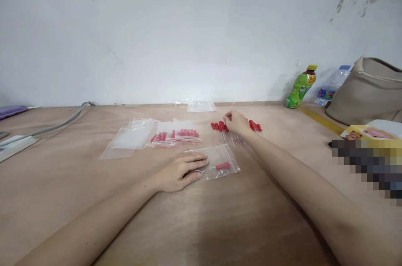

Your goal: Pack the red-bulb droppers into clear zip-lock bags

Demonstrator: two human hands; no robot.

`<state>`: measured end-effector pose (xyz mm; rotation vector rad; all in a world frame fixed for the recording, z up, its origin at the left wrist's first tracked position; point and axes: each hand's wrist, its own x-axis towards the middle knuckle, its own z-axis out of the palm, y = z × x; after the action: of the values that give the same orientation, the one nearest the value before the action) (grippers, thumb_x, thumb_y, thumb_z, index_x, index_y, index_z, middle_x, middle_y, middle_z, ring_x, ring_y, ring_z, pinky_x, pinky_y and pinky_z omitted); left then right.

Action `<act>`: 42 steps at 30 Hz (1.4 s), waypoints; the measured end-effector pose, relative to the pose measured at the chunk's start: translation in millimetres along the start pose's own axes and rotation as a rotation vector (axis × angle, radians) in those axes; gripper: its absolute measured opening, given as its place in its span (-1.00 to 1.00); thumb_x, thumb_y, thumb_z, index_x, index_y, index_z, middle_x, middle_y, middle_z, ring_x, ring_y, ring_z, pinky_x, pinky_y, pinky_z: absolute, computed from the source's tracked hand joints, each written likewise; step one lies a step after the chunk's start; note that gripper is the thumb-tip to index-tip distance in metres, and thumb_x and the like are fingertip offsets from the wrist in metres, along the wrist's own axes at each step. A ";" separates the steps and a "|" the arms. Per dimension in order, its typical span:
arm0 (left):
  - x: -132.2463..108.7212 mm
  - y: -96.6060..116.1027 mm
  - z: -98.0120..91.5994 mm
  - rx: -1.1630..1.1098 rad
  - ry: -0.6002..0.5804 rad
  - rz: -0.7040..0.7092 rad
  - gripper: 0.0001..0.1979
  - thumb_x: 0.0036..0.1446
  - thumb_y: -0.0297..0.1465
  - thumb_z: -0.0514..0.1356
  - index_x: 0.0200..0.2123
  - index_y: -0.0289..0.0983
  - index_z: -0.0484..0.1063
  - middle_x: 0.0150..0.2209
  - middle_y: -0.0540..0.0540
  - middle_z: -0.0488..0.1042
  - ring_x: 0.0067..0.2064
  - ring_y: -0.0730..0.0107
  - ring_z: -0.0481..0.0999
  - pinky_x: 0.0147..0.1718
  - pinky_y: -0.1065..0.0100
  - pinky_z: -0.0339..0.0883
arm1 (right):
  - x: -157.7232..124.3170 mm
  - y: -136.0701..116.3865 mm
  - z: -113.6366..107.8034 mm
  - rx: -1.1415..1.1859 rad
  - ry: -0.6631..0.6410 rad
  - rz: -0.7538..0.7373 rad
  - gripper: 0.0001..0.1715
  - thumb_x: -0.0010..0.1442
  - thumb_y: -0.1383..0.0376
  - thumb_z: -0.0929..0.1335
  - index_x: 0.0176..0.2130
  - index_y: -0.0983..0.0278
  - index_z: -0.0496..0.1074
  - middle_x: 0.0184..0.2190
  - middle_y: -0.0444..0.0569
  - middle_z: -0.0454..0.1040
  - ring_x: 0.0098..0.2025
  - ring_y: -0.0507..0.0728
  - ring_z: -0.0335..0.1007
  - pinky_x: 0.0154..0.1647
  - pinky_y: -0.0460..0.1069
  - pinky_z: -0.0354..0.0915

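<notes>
My left hand (185, 171) lies flat, fingers stretched out, on a clear zip bag (210, 176). Inside that bag is one dropper with a red rubber bulb (222, 166); its thin glass tube runs toward my fingers. Farther off, my right hand (238, 123) is over a pile of red-bulbed droppers (220, 127), thumb and fingers pinched together. Whatever is between those fingertips is too small or hidden to make out. More bulbs (255, 125) of the pile show to the right of that hand, while the wrist covers part of the glass tubes.
Filled bags with red droppers (174, 135) overlap left of centre, beside flat clear bags (127, 140). Another bag stack (201, 107) lies by the wall. At right stand a green bottle (300, 89), a clear bottle (333, 86) and a beige bag (366, 90). A grey cable (67, 121) crosses the left.
</notes>
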<state>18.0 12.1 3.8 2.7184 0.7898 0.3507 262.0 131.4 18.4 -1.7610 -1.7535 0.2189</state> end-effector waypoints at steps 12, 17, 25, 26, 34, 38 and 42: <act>1.5 -1.7 2.2 0.012 0.035 0.019 -0.59 0.23 -0.33 -0.01 0.15 -0.14 0.12 0.16 -0.08 0.16 0.16 0.28 0.15 0.11 0.17 0.03 | -70.3 48.0 -38.7 0.845 0.086 0.021 -0.57 -0.02 -0.02 0.30 -0.31 0.24 0.18 -0.57 -0.16 0.32 -0.58 -0.02 0.25 -0.56 -0.08 0.24; 0.1 -1.6 2.3 0.009 0.033 0.008 -0.59 0.24 -0.32 -0.02 0.16 -0.12 0.10 0.17 -0.06 0.15 0.17 0.26 0.13 0.11 0.15 0.03 | -87.0 48.5 -28.7 0.998 -0.066 0.131 -0.52 -0.10 -0.03 0.36 -0.33 0.24 0.19 -0.57 -0.16 0.36 -0.53 0.00 0.34 -0.49 -0.06 0.31; -1.3 0.3 0.8 0.019 0.041 -0.033 -0.49 0.23 -0.28 -0.01 0.22 -0.12 -0.08 0.21 -0.08 0.05 0.19 0.22 0.07 0.12 0.13 0.01 | -102.6 46.6 -21.1 1.069 -0.378 0.205 -0.63 -0.12 0.14 0.44 -0.37 0.27 0.28 -0.49 -0.11 0.46 -0.48 -0.01 0.39 -0.39 -0.06 0.34; -1.4 0.1 0.8 0.024 0.037 -0.036 -0.49 0.23 -0.27 -0.01 0.22 -0.12 -0.09 0.21 -0.08 0.05 0.20 0.21 0.06 0.12 0.13 0.00 | -104.0 45.6 -22.3 1.027 -0.420 0.190 -0.64 -0.14 0.16 0.45 -0.39 0.29 0.30 -0.52 -0.12 0.46 -0.50 -0.03 0.37 -0.41 -0.08 0.33; -0.7 -0.7 1.5 0.044 0.030 -0.030 -0.49 0.23 -0.26 -0.02 0.21 -0.14 -0.07 0.21 -0.09 0.04 0.19 0.22 0.06 0.13 0.14 0.00 | -106.4 36.3 -25.1 0.845 -0.634 0.024 -0.62 -0.19 0.20 0.46 -0.36 0.34 0.38 -0.49 -0.11 0.46 -0.43 -0.01 0.36 -0.36 -0.06 0.27; -0.9 0.3 1.3 0.056 0.030 -0.027 -0.50 0.23 -0.27 -0.02 0.21 -0.13 -0.07 0.21 -0.08 0.04 0.19 0.23 0.06 0.13 0.15 0.00 | -108.2 32.3 -21.1 0.799 -0.561 -0.039 -0.65 -0.14 0.18 0.43 -0.36 0.35 0.37 -0.52 -0.12 0.42 -0.51 -0.04 0.29 -0.47 -0.09 0.22; -0.2 -0.1 1.3 0.077 0.030 -0.022 -0.50 0.23 -0.26 -0.02 0.21 -0.14 -0.07 0.21 -0.09 0.04 0.19 0.21 0.06 0.12 0.13 0.00 | -111.0 27.5 -24.0 0.772 -0.587 -0.083 -0.66 -0.14 0.17 0.43 -0.39 0.34 0.36 -0.61 -0.18 0.35 -0.57 -0.08 0.19 -0.56 -0.13 0.13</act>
<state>18.3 11.8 2.6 2.7795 0.8570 0.3648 287.1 21.5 -12.2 -1.0999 -1.7518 1.2908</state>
